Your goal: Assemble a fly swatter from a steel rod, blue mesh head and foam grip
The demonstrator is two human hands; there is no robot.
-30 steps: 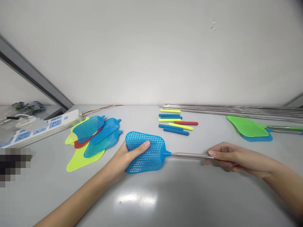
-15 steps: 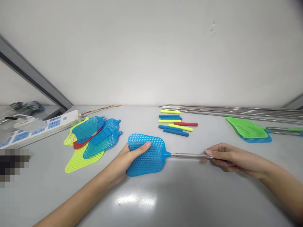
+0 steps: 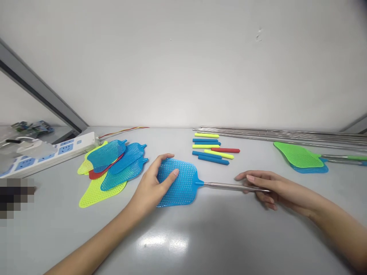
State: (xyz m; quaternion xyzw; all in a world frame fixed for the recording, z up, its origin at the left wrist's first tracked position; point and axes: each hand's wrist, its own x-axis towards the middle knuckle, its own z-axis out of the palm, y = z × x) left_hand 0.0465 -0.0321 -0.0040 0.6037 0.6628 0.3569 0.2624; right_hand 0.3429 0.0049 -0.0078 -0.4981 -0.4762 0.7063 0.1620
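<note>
At far left a slanting grey beam (image 3: 40,82) descends against the pale wall (image 3: 172,68), which bears a small scuffed mark (image 3: 259,35) high on the right. Beneath the beam, a white power strip (image 3: 83,142) with blue sockets lies on the smooth grey tabletop (image 3: 212,236), a thin red-and-yellow wire (image 3: 123,131) near its end. Beside it overlap yellow, red and blue mesh heads (image 3: 133,158). The left hand (image 3: 156,183) grasps a blue swatter head (image 3: 185,187) at front centre, thumb on top, near a glossy light reflection on the tabletop. Behind lie coloured sleeves (image 3: 213,160) in yellow, blue and red. A metal rod (image 3: 229,186) runs rightward from the head to the right hand (image 3: 266,189), whose fingers are loosely parted around it; I cannot tell whether they grip. Farther right, slim steel rods (image 3: 286,135) line the wall's foot behind a green swatter (image 3: 304,154) overlapping a blue one (image 3: 311,170).
</note>
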